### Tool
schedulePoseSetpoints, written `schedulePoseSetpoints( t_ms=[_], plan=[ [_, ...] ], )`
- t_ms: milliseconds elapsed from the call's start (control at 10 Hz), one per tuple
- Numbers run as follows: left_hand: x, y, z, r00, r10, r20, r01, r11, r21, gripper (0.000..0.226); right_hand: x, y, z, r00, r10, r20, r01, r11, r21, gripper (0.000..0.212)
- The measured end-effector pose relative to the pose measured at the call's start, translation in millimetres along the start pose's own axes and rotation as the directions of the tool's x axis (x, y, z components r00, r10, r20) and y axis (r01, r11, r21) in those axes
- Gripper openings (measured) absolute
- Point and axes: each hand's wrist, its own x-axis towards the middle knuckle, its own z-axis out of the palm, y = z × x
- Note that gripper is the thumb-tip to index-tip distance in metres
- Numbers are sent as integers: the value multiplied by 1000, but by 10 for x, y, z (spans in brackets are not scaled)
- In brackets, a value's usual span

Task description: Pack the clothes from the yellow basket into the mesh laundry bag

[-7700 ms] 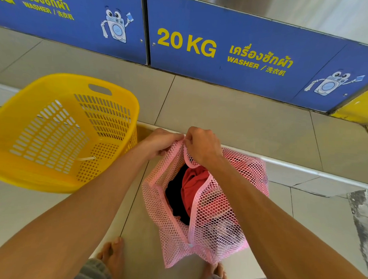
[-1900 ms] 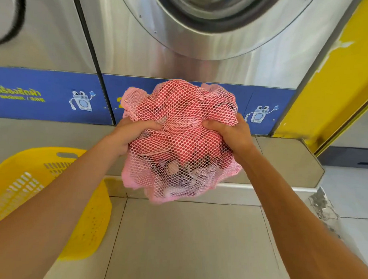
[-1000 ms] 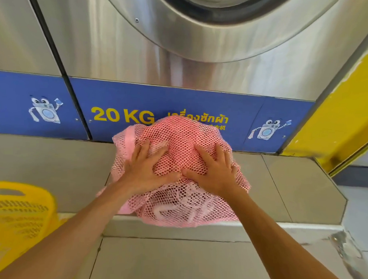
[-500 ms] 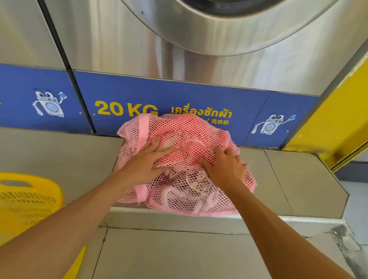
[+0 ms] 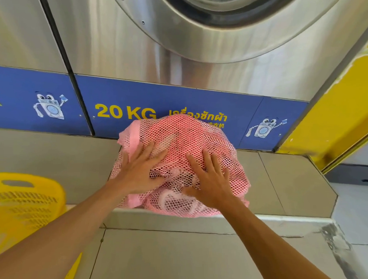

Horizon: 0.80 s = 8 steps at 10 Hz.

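The pink mesh laundry bag (image 5: 185, 135), bulging with red, white and dark clothes, lies on the tiled step (image 5: 53, 166) in front of the washer. My left hand (image 5: 140, 171) lies flat on the bag's left side with its fingers spread. On the right side my right hand (image 5: 210, 182) presses down the same way, fingers straight. The yellow basket (image 5: 20, 206) stands at the lower left on the floor, partly cut off by the frame; no clothes show in the visible part.
A steel 20 KG washer (image 5: 140, 44) with a round door rises right behind the bag, above a blue label strip (image 5: 125, 112). A yellow wall panel (image 5: 336, 115) stands at the right. Grey floor tiles (image 5: 174, 260) lie below the step.
The bag was zipped near the floor, lifted in both hands and set on the step. Since half a second ago both hands have flattened and spread on its top.
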Motion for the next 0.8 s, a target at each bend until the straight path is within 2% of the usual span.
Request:
schedulePoseSetpoints(
  t_ms=[100, 200, 300, 500, 600, 700, 800],
  plan=[
    [72, -59, 52, 993, -47, 107, 50, 998, -26, 85, 91, -70, 92, 999, 24, 27, -24, 1000, 4, 107],
    [161, -131, 48, 988, -45, 147, 59, 994, -90, 84, 196, -121, 93, 996, 55, 64, -55, 998, 4, 109],
    [242, -174, 45, 986, -29, 163, 44, 995, -88, 84, 290, -131, 85, 993, 87, 79, -86, 996, -15, 110],
    [370, -232, 49, 991, -11, 136, 22, 997, -75, 84, 409, -163, 174, 993, 115, 22, -115, 993, -29, 110],
    [310, -162, -165, 983, -13, 182, 22, 999, -48, 85, 332, -171, 64, 992, 108, 70, -107, 994, -27, 111],
    [194, 20, -614, 975, -22, 219, 50, 991, -124, 81, 215, -250, -349, 980, 121, 159, -123, 992, 1, 106],
    [2, 237, -1114, 969, 6, 245, 40, 983, -180, 83, 49, -371, -881, 977, 98, 190, -106, 994, 29, 96]
  ],
)
